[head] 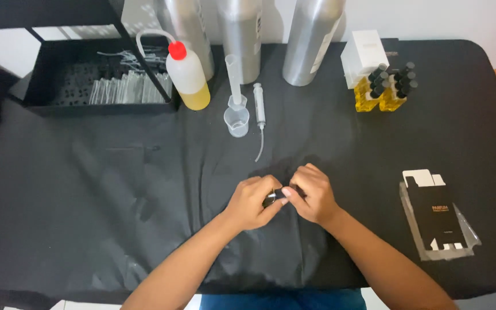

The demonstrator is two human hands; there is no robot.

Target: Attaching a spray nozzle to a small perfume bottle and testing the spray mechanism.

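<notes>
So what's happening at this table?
A person sits at a table draped in black cloth and holds a small dark object between both hands, left hand and right hand pressed close around it; it is too hidden to tell what it is. Beyond the hands stand a measuring cylinder, a syringe, a squeeze bottle of yellow liquid and three metal bottles. Small yellow vials and flat dark cartons lie to the right.
</notes>
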